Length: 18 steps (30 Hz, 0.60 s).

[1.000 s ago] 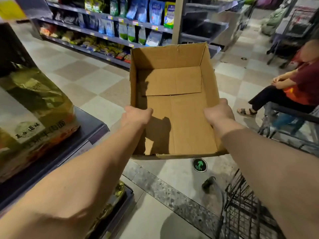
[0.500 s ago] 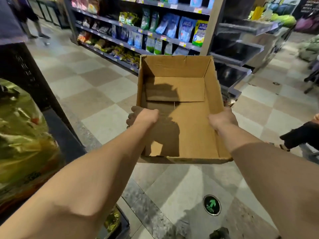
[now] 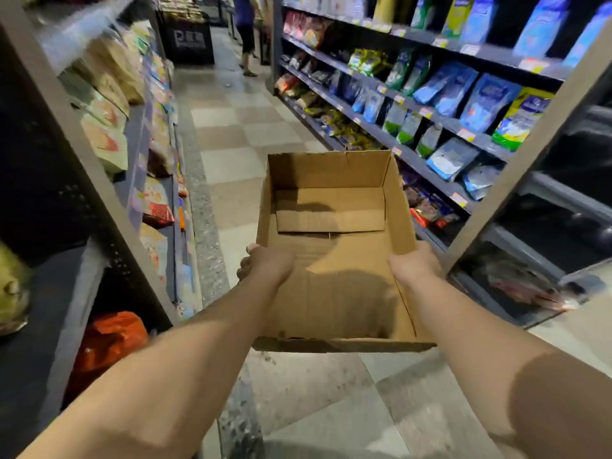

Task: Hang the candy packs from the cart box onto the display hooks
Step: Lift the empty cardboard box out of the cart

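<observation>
Empty box now faces down the aisle.
Cardboard box [image 3: 334, 260] holds no candy packs (hanging judged done); left hand [image 3: 265, 265] and right hand [image 3: 414, 265] each grip a side wall; the cart, earlier beside the box, is gone from view.

A shop — a grocery aisle. Long shelves [image 3: 390, 134] run down the right side, packed with rows of blue, green and yellow bags [image 3: 486, 101], and small price tags [image 3: 467, 134] are clipped along the shelf edges. On the left another rack [image 3: 139, 134] carries boxed and bagged goods stacked on several levels. Between them lies a checkered tile floor [image 3: 231, 134], and far down the aisle a person [image 3: 245, 31] stands by the shelving — partly out of view.
</observation>
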Motion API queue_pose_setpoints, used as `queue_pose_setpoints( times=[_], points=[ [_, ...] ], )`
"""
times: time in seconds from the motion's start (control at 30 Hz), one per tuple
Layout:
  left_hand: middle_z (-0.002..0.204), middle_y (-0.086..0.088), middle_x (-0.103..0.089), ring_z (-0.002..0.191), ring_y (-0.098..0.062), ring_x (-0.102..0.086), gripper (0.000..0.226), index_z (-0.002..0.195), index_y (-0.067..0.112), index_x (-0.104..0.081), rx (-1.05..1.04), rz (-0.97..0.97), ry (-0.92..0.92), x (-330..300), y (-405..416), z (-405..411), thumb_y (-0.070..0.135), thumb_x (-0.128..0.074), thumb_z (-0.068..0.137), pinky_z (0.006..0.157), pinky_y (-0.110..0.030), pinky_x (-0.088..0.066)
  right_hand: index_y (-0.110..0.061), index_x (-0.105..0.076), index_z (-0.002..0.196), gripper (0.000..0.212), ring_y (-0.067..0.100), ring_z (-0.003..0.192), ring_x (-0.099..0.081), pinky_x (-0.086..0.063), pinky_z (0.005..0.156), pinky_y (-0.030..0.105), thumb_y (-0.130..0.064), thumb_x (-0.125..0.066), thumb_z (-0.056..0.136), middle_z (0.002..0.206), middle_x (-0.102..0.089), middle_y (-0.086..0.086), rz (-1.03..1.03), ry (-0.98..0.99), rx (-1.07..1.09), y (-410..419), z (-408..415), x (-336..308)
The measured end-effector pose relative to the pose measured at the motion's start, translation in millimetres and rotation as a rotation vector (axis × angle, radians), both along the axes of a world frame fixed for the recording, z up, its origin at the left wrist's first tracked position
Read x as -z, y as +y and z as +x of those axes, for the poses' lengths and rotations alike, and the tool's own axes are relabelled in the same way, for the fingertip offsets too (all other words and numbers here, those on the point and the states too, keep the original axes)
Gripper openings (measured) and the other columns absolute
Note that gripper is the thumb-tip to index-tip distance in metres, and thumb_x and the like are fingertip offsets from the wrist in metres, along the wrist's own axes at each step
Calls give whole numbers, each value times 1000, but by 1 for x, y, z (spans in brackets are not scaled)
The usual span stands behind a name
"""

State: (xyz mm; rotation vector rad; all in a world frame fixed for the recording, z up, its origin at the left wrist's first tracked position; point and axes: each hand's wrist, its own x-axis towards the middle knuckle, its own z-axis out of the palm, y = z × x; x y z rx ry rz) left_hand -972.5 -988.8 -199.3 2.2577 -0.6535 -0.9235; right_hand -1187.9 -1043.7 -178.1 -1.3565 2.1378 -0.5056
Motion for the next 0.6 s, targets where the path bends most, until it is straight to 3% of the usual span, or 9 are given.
queue_pose_setpoints(
  times=[0.2,0.43,0.6],
  points=[
    [155,-20,-34,141,-41,-34,84,153,9,-22,-134,31,-10,22,-64,62,43,-67,92,109,-48,-38,-20,-26,151,66,37,125,-52,-46,94,41,-29,-57,94,145,-48,13,70,-2,-174,-87,67,19],
    [157,-19,-32,141,-41,-34,88,156,10,-17,-212,-21,80,46,-174,130,42,-67,91,108,-50,-39,-26,-22,154,73,37,122,-54,-46,85,37,-32,-61,93,143,-50,11,54,-30,-233,-207,135,36],
    [155,-17,-38,140,-39,-38,86,156,11,-20,-296,9,53,63,-224,178,43,-66,91,109,-46,-38,-19,-22,154,67,36,122,-53,-46,82,39,-26,-58,97,143,-48,14,57,-22,-283,-277,192,53]
  ],
)
